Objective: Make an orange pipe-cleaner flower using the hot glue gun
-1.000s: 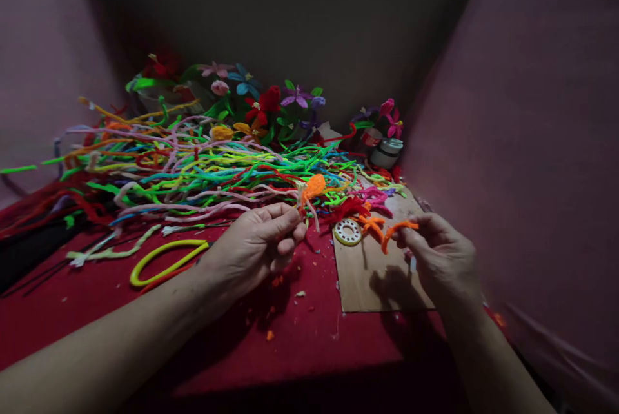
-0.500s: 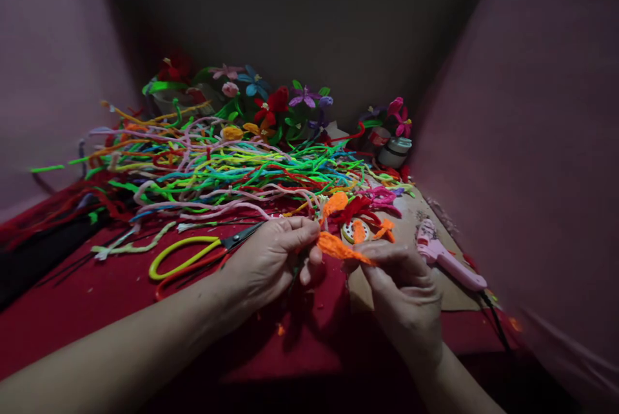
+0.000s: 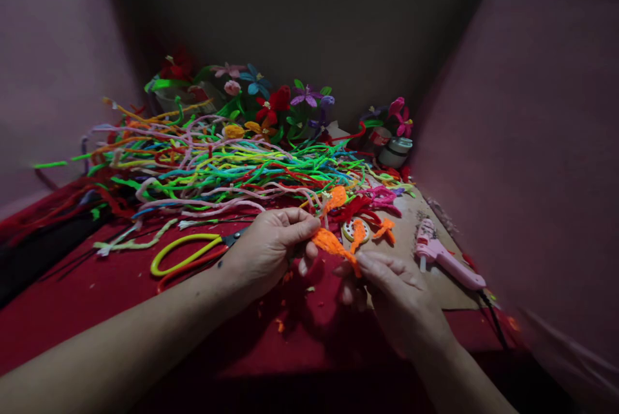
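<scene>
Between my two hands is an orange pipe-cleaner flower point(image 3: 331, 242) with fuzzy petals. My left hand point(image 3: 271, 243) is closed, thumb and fingers pinching it near its base, and one petal point(image 3: 335, 198) points up beyond the fingertips. My right hand point(image 3: 394, 285) pinches the tip of the lower petal, which slants down to the right. Just behind lies a round white-and-yellow disc with dark holes point(image 3: 349, 231), partly covered by orange. Another small orange pipe-cleaner piece point(image 3: 385, 229) rests on the cardboard. Scissors with yellow and red handles point(image 3: 186, 247) lie behind my left wrist.
A heap of coloured pipe cleaners point(image 3: 232, 166) spreads across the red cloth point(image 3: 290, 356). Behind it stand finished fuzzy flowers point(image 3: 273, 104) and a small jar point(image 3: 395, 151). At right, a pink glue gun point(image 3: 449, 260) lies on cardboard point(image 3: 401, 272), its cord running off the front.
My right hand has moved slightly down and left, bending the petal tip downward. Its fingers have shifted along the tip. My left hand keeps its pinch almost in place.
</scene>
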`<state>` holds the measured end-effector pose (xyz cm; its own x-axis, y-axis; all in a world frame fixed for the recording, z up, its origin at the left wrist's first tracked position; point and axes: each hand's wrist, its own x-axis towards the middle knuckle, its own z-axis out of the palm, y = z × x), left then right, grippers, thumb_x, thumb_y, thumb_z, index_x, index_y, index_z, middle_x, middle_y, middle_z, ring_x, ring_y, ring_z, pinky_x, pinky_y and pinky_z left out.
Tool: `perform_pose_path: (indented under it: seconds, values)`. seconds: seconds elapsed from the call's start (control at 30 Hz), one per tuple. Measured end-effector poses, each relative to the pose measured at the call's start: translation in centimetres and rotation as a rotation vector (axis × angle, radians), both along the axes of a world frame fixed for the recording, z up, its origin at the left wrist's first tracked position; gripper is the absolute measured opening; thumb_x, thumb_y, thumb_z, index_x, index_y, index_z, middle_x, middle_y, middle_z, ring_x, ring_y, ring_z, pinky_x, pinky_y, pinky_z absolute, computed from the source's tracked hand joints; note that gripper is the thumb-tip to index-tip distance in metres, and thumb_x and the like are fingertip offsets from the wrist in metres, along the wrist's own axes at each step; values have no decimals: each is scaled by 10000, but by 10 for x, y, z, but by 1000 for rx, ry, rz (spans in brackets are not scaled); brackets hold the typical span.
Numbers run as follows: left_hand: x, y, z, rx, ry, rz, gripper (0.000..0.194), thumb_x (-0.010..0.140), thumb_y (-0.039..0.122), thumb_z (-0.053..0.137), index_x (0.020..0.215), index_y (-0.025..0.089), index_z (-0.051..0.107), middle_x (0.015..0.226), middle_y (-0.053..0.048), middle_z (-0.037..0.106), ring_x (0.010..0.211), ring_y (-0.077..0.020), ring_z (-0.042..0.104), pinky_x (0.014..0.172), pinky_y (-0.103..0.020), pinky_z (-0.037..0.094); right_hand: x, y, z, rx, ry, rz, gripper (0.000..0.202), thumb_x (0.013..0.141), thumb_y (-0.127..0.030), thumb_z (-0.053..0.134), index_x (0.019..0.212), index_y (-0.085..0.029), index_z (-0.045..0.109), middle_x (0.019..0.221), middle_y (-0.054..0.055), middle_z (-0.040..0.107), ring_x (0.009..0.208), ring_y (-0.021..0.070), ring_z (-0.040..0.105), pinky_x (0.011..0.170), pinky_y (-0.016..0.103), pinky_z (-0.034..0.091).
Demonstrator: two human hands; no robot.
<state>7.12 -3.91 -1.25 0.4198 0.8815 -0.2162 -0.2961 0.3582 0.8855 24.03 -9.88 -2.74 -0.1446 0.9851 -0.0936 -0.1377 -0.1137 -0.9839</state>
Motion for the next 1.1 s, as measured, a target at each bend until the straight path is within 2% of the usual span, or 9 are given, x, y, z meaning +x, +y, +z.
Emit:
perform_pose_path:
  seconds: [0.17,0.33,0.5,0.6,0.7,0.77,0.93,1.0,1.1]
  values:
    - [-3,3,-2,9,-69,11,167,736,245,634,665,119,552,513,0,554,368,-65,461,368,-171,363,-6,5,1,-148,243,-16,150,705,-293,683,689,-144,680,533,-8,591,441,38,442,427,151,309]
    - [-7,8,-6,20,-186,52,115,746,218,635,776,112,602,662,-15,558,488,-63,495,423,-166,394,-15,14,0,-78,421,-121,122,667,-229,709,738,-147,654,582,6,657,413,49,521,427,147,376]
    - [-4,4,-6,40,-188,-27,127,772,231,606,797,106,602,743,-49,587,583,-100,540,539,-221,453,-23,22,-3,-25,484,-155,156,653,-184,713,734,-160,582,586,4,668,432,82,575,446,158,416]
    - [-2,0,-6,78,-191,-87,109,777,220,595,783,112,598,723,-55,599,673,-142,584,651,-267,478,-29,25,-4,-93,505,-155,153,649,-210,725,683,-134,596,556,8,652,401,54,538,424,135,401]
    - [0,-4,-7,113,-168,-208,146,816,246,536,790,115,594,655,-45,585,612,-153,592,623,-287,473,-35,26,-8,-148,530,-147,182,662,-269,722,672,-119,619,510,-2,616,367,39,488,386,131,369]
    - [1,-6,-7,128,-123,-241,170,821,258,528,768,108,590,637,-42,575,558,-136,574,567,-262,452,-40,25,-10,-147,539,-128,215,668,-305,715,652,-115,615,485,-6,590,361,43,472,378,144,356]
    - [0,-8,-5,115,-64,-182,197,799,294,559,709,119,575,583,-7,537,455,-101,509,465,-231,404,-48,21,-12,-148,451,-76,199,668,-302,702,669,-127,607,503,-16,569,380,49,466,400,163,352]
    - [-2,-7,-2,102,-45,-142,189,779,296,588,703,124,587,606,-11,563,487,-103,522,500,-237,427,-44,21,-8,-132,387,-122,139,639,-226,707,688,-142,607,539,-30,563,412,49,465,421,166,361]
    - [-4,-5,3,136,-37,-59,145,738,252,642,679,122,617,702,-29,617,651,-115,567,653,-234,453,-35,25,1,-80,361,-249,110,638,-194,681,728,-169,621,592,-40,564,442,41,439,425,160,348]
